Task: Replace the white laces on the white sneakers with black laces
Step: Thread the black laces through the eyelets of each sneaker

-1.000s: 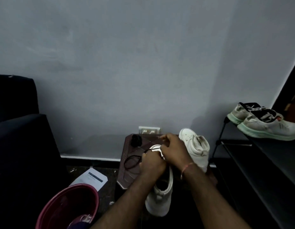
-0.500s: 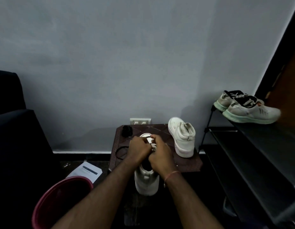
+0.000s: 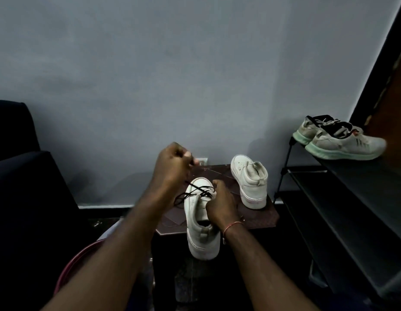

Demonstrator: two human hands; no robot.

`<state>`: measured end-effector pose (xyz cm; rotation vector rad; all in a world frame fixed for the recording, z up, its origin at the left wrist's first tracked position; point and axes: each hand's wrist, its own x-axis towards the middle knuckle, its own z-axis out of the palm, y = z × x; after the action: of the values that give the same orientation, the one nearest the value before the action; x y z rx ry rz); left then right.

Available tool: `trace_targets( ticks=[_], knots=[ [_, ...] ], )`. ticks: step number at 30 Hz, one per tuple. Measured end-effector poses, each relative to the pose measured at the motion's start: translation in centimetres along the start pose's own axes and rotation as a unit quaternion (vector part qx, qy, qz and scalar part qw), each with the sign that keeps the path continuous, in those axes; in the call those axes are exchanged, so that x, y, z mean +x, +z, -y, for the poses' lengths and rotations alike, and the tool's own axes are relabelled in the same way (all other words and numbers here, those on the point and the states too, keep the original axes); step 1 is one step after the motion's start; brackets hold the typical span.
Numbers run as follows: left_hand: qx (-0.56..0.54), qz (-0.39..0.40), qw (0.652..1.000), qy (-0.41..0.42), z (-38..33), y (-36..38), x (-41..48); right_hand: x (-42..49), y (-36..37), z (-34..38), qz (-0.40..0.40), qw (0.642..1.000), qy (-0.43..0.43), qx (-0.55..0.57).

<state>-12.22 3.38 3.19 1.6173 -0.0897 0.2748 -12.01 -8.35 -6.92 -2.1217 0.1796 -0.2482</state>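
since half a second ago the left hand (image 3: 172, 164) has been lifted up and away from the near sneaker (image 3: 200, 234), where both hands had been held together; the black lace (image 3: 198, 190) is now pinched in its curled fingers and drawn up from the front eyelets. the right hand (image 3: 219, 205) is kept on the sneaker's upper, fingers curled round it beside the lacing. the sneaker is stood toe-away at the near edge of the small table (image 3: 262, 217), its heel overhanging. a second white sneaker (image 3: 251, 182) is set apart to the right. grey trainers (image 3: 343, 142) are seen on a black shoe rack (image 3: 352, 198). a wall socket (image 3: 202, 161) is partly hidden by the left hand, a red bucket (image 3: 77, 258) by the left forearm
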Motion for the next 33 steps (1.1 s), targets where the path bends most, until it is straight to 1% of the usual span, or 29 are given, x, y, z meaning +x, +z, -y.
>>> trace_targets(
  ticks=[1, 2, 3, 4, 5, 6, 11, 13, 14, 15, 16, 17, 18, 19, 20, 21, 22, 24, 25, 26, 27, 28, 29, 30, 31, 32, 33],
  knots=[
    [0.194, -0.007, 0.980, 0.052, 1.3, 0.0, 0.5, 0.0, -0.1, 0.1, 0.003, 1.000, 0.006, -0.003],
    [0.353, 0.017, 0.932, 0.079, 2.8, 0.1, 0.7, 0.0, 0.0, 0.0, 0.006, 1.000, 0.009, -0.007],
    [0.465, 0.064, 0.880, 0.080, 4.0, 0.4, 0.6, 0.0, 0.0, 0.0, 0.008, 1.000, 0.008, -0.012],
    [0.536, 0.111, 0.834, 0.068, 5.1, 0.6, 0.3, 0.0, 0.0, -0.1, 0.009, 1.000, 0.003, -0.017],
    [0.580, 0.142, 0.801, 0.050, 5.9, 0.8, 0.0, -0.1, 0.1, -0.1, 0.009, 1.000, -0.001, -0.023],
    [0.604, 0.157, 0.780, 0.041, 6.4, 0.9, -0.1, 0.0, 0.1, -0.2, 0.008, 0.999, -0.007, -0.031],
    [0.678, 0.183, 0.711, 0.037, 6.1, 1.0, 0.0, -0.1, -0.1, 0.0, 0.013, 0.998, -0.003, -0.054],
    [0.692, 0.196, 0.694, 0.036, 5.4, 0.6, 0.0, 0.0, 0.0, -0.1, 0.011, 0.998, -0.003, -0.056],
    [0.680, 0.207, 0.702, 0.044, 5.0, 0.5, 0.0, -0.1, 0.1, 0.0, 0.012, 0.998, -0.002, -0.055],
    [0.650, 0.222, 0.725, 0.045, 4.6, 0.5, 0.2, -0.1, 0.0, 0.0, 0.011, 0.999, 0.000, -0.052],
    [0.592, 0.232, 0.770, 0.050, 4.3, 0.4, 0.4, -0.1, 0.1, -0.1, 0.011, 0.999, 0.001, -0.049],
    [0.487, 0.228, 0.842, 0.038, 4.2, 0.4, 0.5, -0.1, 0.1, -0.1, 0.011, 0.999, 0.001, -0.046],
    [0.337, 0.221, 0.915, 0.004, 4.0, 0.6, 0.4, -0.2, 0.1, -0.1, 0.009, 0.999, 0.000, -0.044],
    [0.173, 0.202, 0.964, -0.013, 3.7, 0.8, 0.2, -0.2, 0.1, -0.2, 0.008, 0.999, 0.000, -0.042],
    [0.020, 0.179, 0.984, -0.014, 3.0, 0.9, -0.1, -0.1, 0.2, -0.2, 0.009, 0.999, 0.002, -0.039],
    [-0.099, 0.154, 0.983, -0.014, 2.3, 0.9, -0.2, -0.1, 0.2, -0.2, 0.009, 0.999, 0.006, -0.039],
    [-0.188, 0.139, 0.972, -0.012, 1.4, 1.1, -0.3, 0.0, 0.2, -0.2, 0.009, 0.999, 0.011, -0.042],
    [-0.298, 0.146, 0.943, -0.031, -0.1, 1.2, -0.6, 0.1, 0.4, -0.3, 0.006, 0.999, 0.017, -0.042],
    [-0.312, 0.148, 0.937, -0.052, -0.4, 1.2, -0.7, 0.2, 0.5, -0.4, 0.005, 0.999, 0.016, -0.038],
    [-0.276, 0.136, 0.949, -0.069, 0.5, 1.3, -0.6, 0.1, 0.5, -0.4, 0.005, 0.999, 0.013, -0.035],
    [-0.139, 0.107, 0.983, -0.059, 1.6, 1.5, -0.5, 0.1, 0.5, -0.4, 0.004, 0.999, 0.011, -0.035],
    [0.072, 0.076, 0.994, -0.016, 3.1, 1.6, -0.2, 0.1, 0.4, -0.4, 0.004, 0.999, 0.009, -0.038],
    [0.279, 0.057, 0.958, 0.024, 4.3, 1.6, 0.0, 0.1, 0.4, -0.4, 0.004, 0.999, 0.007, -0.041],
    [0.431, 0.052, 0.900, 0.046, 5.1, 1.6, -0.1, 0.1, 0.4, -0.4, 0.004, 0.999, 0.007, -0.044],
    [0.525, 0.060, 0.848, 0.036, 5.3, 1.6, -0.6, 0.1, 0.5, -0.4, 0.005, 0.999, 0.008, -0.045],
    [0.576, 0.074, 0.814, 0.021, 5.5, 1.6, -1.0, 0.0, 0.5, -0.4, 0.006, 0.999, 0.011, -0.044],
    [0.599, 0.089, 0.795, 0.014, 5.7, 1.7, -1.2, 0.1, 0.5, -0.5, 0.006, 0.999, 0.014, -0.043]
  ],
)
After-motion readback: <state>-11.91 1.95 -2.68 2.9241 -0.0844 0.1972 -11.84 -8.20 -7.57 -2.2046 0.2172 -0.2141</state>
